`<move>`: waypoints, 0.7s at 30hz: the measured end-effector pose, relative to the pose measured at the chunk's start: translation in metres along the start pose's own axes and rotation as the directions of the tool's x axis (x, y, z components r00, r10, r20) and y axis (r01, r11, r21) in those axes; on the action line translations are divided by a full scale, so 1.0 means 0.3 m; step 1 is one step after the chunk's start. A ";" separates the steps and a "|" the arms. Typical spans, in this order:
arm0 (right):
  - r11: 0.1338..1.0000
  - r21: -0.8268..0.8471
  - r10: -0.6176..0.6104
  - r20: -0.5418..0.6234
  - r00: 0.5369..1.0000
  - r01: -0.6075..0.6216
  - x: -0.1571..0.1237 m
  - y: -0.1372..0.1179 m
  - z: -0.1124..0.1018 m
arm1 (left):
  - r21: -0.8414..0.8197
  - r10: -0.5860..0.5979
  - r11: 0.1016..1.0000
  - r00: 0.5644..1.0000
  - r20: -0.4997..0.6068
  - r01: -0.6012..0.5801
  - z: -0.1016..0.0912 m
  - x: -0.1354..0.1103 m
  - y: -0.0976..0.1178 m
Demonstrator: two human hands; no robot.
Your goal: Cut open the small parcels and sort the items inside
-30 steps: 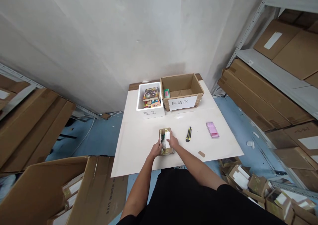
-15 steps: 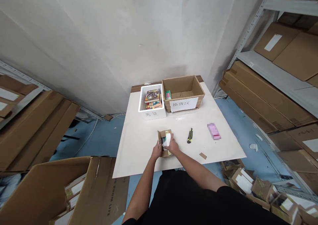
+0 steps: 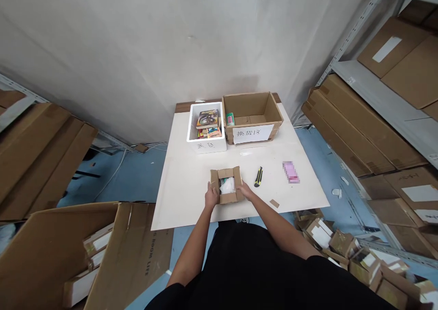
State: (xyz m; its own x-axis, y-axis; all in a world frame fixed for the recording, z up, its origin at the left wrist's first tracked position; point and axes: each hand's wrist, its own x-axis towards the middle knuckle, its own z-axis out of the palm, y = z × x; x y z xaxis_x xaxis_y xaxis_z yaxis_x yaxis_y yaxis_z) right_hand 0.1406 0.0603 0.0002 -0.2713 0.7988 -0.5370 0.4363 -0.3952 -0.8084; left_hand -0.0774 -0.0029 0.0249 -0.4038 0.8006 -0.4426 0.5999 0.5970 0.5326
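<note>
A small cardboard box (image 3: 227,198) with its flaps spread open sits near the front of the white table (image 3: 185,182). Inside it shows a white, crumpled plastic-like wrap (image 3: 227,186) with a bit of green beside it. My left hand (image 3: 211,195) grips the left flap and side of the box. On the opposite side, my right hand (image 3: 245,190) holds the right flap. To the right lies a black and yellow box cutter (image 3: 258,176). A pink, pixelated item (image 3: 290,172) is farther right, and a scrap of cardboard (image 3: 274,203) rests near the front edge.
At the back stand a white foam box (image 3: 207,146) holding books and small packets, and a larger open carton (image 3: 253,104) with a green item inside. A big carton (image 3: 112,250) is at the lower left. Shelving (image 3: 362,79) with boxes stands right; more boxes (image 3: 342,246) pile on the floor.
Both flaps of the small box now stand apart, exposing its contents. My right hand has moved from the top to the right side. The view has shifted slightly.
</note>
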 end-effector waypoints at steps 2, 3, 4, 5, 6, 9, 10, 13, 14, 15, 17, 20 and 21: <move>0.998 -0.059 -0.018 -0.116 0.993 0.011 -0.023 0.039 -0.028 | -0.001 0.009 1.000 0.996 -0.088 -0.009 0.006 -0.001 -0.022; 0.992 -0.127 -0.043 -0.185 0.982 0.019 -0.035 0.053 -0.036 | 0.025 0.045 0.999 0.988 -0.146 -0.042 0.011 -0.002 -0.031; 0.976 -0.218 -0.085 -0.245 0.966 0.031 -0.044 0.062 -0.041 | 0.071 0.104 0.993 0.976 -0.193 -0.092 0.016 -0.003 -0.037; 0.948 -0.315 -0.148 -0.281 0.948 0.055 -0.051 0.064 -0.041 | 0.132 0.182 0.979 0.961 -0.209 -0.156 0.022 -0.004 -0.039; 0.908 -0.408 -0.227 -0.287 0.931 0.095 -0.053 0.059 -0.037 | 0.196 0.270 0.952 0.945 -0.186 -0.233 0.028 -0.004 -0.039; 0.758 -0.609 -0.419 -0.177 0.890 0.235 -0.037 0.005 -0.008 | 0.301 0.482 0.828 0.875 0.053 -0.474 0.050 -0.008 -0.022; 0.713 -0.649 -0.445 -0.127 0.887 0.265 -0.025 -0.021 0.006 | 0.302 0.515 0.794 0.848 0.128 -0.528 0.059 -0.012 -0.016; 0.630 -0.739 -0.384 -0.029 0.923 0.238 0.015 -0.096 0.044 | 0.270 0.536 0.769 0.815 0.220 -0.579 0.077 -0.026 -0.002; 0.613 -0.763 -0.338 -0.019 0.941 0.205 0.026 -0.114 0.052 | 0.245 0.531 0.783 0.819 0.217 -0.572 0.078 -0.029 -0.001; 0.602 -0.780 -0.291 -0.016 0.957 0.170 0.033 -0.128 0.058 | 0.208 0.521 0.803 0.828 0.206 -0.558 0.076 -0.030 -0.003; 0.595 -0.793 -0.237 -0.023 0.971 0.126 0.042 -0.144 0.059 | 0.102 0.490 0.852 0.851 0.189 -0.513 0.063 -0.024 -0.013; 0.612 -0.778 -0.289 -0.052 0.956 0.143 0.053 -0.160 0.041 | -0.047 0.445 0.894 0.868 0.220 -0.446 0.035 -0.004 -0.047; 0.616 -0.773 -0.315 -0.065 0.947 0.152 0.062 -0.168 0.032 | -0.074 0.440 0.897 0.865 0.240 -0.436 0.029 0.002 -0.062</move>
State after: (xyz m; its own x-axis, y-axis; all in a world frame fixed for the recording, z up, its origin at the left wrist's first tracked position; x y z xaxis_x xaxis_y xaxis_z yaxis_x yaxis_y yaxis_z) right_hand 0.1053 0.0907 0.0287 -0.3389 0.9102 -0.2379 0.8906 0.2288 -0.3931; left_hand -0.0829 -0.0139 0.0085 0.0804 0.9433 -0.3221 0.6632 0.1906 0.7238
